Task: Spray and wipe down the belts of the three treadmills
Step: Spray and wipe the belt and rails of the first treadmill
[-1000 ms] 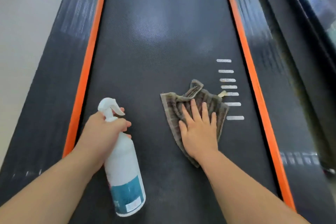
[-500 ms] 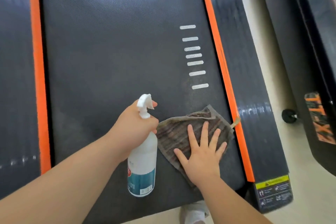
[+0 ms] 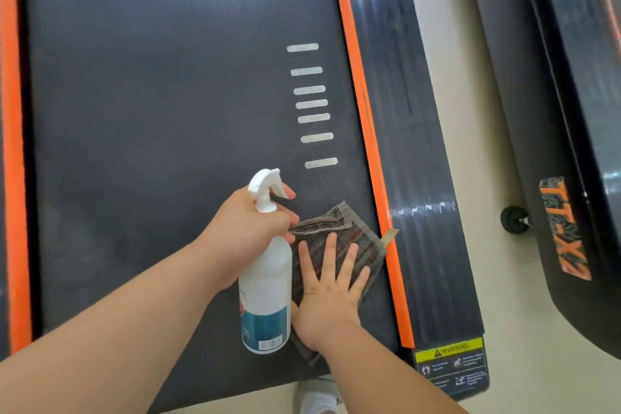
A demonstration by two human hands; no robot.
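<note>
The dark treadmill belt (image 3: 151,111) fills the left and centre of the frame, edged by orange strips (image 3: 366,118), with white dashes (image 3: 312,104) at centre right. A brown striped cloth (image 3: 336,218) lies on it at lower centre right, beside the right strip. The pale floor (image 3: 470,144) at right carries a second treadmill (image 3: 571,111).

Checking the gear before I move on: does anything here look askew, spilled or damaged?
Nothing spilled or damaged shows. Only the cloth under the right hand is rumpled at its far edge, and its tag lies over the orange strip beside the belt.
</note>
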